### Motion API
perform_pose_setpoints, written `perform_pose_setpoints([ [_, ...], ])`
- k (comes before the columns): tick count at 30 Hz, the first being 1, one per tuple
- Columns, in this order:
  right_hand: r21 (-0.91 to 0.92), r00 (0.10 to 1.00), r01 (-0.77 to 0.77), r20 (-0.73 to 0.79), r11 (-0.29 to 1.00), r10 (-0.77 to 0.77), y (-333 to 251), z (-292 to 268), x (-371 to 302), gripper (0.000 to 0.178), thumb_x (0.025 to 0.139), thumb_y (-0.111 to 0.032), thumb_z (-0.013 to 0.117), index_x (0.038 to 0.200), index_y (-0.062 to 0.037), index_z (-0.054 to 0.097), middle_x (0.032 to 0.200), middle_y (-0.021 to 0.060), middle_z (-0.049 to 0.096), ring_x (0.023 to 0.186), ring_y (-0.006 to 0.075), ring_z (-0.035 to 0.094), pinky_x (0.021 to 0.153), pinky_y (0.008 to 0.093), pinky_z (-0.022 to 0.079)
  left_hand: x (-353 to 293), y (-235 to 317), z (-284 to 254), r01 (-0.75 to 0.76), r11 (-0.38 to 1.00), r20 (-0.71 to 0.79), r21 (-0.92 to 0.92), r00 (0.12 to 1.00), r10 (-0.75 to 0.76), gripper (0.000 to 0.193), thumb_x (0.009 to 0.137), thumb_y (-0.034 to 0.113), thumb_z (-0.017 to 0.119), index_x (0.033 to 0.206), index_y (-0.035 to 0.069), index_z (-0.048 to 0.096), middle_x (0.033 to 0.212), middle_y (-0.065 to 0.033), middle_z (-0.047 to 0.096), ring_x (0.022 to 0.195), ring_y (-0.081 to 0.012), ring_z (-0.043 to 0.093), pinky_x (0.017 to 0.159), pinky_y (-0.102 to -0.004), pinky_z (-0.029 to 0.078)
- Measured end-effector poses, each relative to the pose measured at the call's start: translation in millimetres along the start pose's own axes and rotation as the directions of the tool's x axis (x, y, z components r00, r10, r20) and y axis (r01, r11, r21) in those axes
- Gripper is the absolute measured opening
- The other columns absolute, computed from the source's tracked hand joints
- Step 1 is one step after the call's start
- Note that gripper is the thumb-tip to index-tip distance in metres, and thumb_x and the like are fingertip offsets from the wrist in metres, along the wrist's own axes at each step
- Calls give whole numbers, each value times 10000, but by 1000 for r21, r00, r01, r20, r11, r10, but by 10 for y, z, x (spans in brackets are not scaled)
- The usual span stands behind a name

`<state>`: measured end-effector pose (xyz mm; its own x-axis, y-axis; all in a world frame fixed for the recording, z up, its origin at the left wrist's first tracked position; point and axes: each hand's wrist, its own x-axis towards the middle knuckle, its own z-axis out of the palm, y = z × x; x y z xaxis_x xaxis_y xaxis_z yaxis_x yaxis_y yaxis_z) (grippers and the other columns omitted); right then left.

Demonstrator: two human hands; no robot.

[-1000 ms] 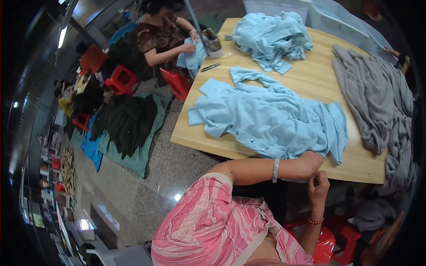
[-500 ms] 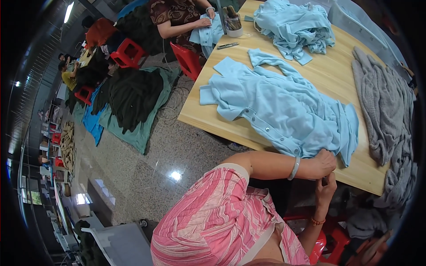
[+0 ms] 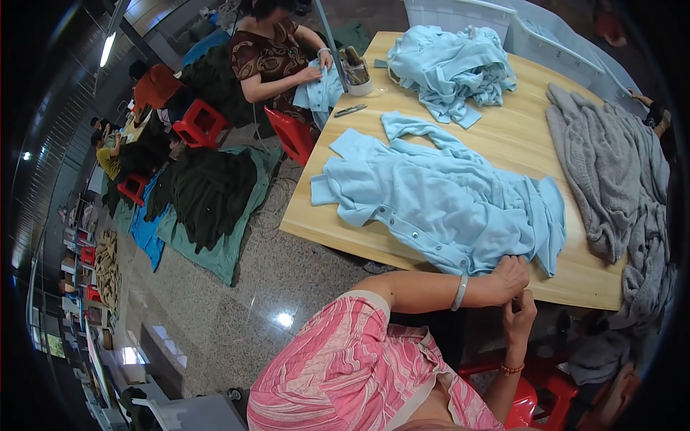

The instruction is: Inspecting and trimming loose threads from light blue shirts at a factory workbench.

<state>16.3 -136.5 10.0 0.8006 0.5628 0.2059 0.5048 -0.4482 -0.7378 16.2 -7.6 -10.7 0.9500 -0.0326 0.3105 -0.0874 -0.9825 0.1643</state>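
A light blue buttoned knit garment [image 3: 438,197], its snap-like buttons along the near side, lies spread on the wooden table [image 3: 596,287]. My left hand [image 3: 509,279], below a pale bangle, is closed at the near table edge against the garment's lower border. Just beneath it, my right hand [image 3: 519,314] is closed too, fingers pinched close to the left ones, a beaded bracelet on its wrist. Whatever lies between the fingers is hidden or too small to make out.
A heap of light blue garments [image 3: 453,68] lies at the table's far side. Grey knitwear [image 3: 600,172] hangs over the right edge. Small snips [image 3: 350,110] lie near a tool cup [image 3: 357,79]. Across the table a co-worker [image 3: 269,57] handles another blue garment. Translucent bins [image 3: 560,50] stand behind.
The view has shifted slightly, so the table and garments appear a little lower and further left. Both hands stay together at the garment's near border.
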Motion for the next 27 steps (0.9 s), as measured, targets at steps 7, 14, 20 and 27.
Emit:
perform_pose_setpoints([
  [7,21,998,55,-16,998,-54,-107,-37,-2,117,763,13,627,845,28,546,745,162,545,657,308,552,609,360,445,17,-5,-85,20,998,40,-56,999,-18,184,670,208,669,767,52,682,797,-102,586,783,-214,569,597,-337,404],
  [14,2,990,117,-83,993,-116,-100,-26,-36,120,763,-5,620,880,1,592,762,177,567,663,339,584,585,391,467,183,-84,-133,208,964,184,-168,967,-177,132,673,166,695,760,66,700,807,-133,680,772,-287,686,625,-390,550],
  [20,70,989,88,-128,994,-79,-41,-15,-9,115,751,-51,624,856,-22,585,800,173,573,751,361,592,658,405,485,107,-305,-228,108,898,213,-427,977,-16,113,788,93,593,752,-12,614,786,-217,655,675,-331,650,606,-419,507],
  [27,84,980,116,-169,990,-101,-132,11,73,147,749,-38,630,875,-10,561,834,168,574,755,358,596,672,400,485,138,-549,-200,399,375,441,-837,897,28,168,793,161,664,736,8,620,603,-20,588,552,-127,549,497,-286,424],
])
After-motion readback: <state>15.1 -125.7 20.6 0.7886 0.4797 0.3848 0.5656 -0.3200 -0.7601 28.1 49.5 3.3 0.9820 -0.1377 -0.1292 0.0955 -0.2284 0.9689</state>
